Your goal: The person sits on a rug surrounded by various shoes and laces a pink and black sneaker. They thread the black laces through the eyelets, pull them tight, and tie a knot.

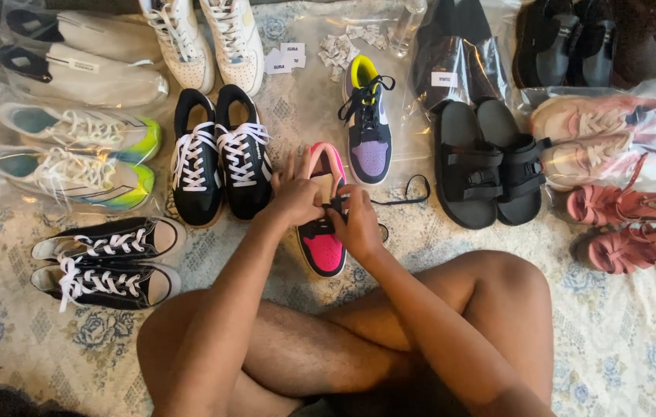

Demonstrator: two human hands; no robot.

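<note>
— What were the hands doing at that moment?

— Both were on the pink and black sneaker (323,232), which lay on the patterned cloth (621,340) just in front of the crossed legs. The left hand (294,193) was closed around the upper part of the shoe, with one finger pointing up. The right hand (356,224) was pinching the black lace (403,198) near the eyelets; the fingers were curled tight on it.

— And the lace, where did it go?

— It ran out to the right in a loose loop on the cloth, toward the black sandals (486,166).

— What was around this sneaker?

— Just to its left stood a pair of black sneakers with white laces (220,154). Behind it, a little to the right, was one purple, black and yellow sneaker (367,123). Further left were two black canvas shoes (108,262), and behind them the white and green running shoes in clear bags (73,154). On the far right were the pink strap sandals (637,228). Near the top some small paper labels (308,52) lay on the cloth.
</note>
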